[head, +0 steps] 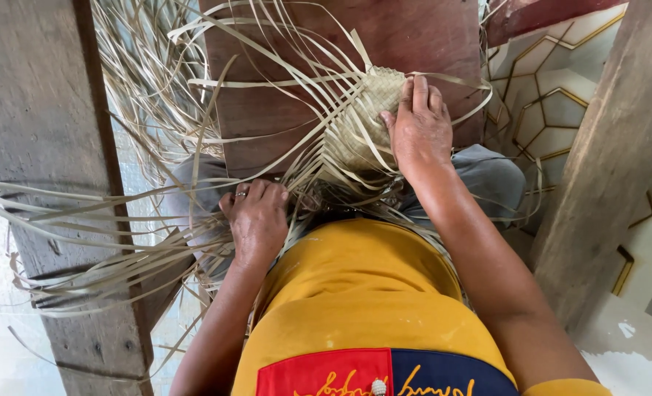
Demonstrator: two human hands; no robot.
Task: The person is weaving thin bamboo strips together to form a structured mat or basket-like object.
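A partly woven piece of pale palm-leaf strips point(362, 125) lies on a reddish wooden board point(414, 37) over my lap. My right hand point(419, 128) presses flat on the woven patch, fingers pointing away from me. My left hand point(256, 216), with a ring on one finger, is closed around a bunch of loose strips point(120, 257) that trail off to the left. More loose strips point(267, 81) fan out from the woven patch across the board.
A weathered wooden beam point(47, 147) runs down the left side. Another wooden post point(604, 161) slants along the right. Tiled floor with a hexagon pattern point(553, 95) shows at the upper right. A heap of dry strips point(142, 73) lies beyond the board's left edge.
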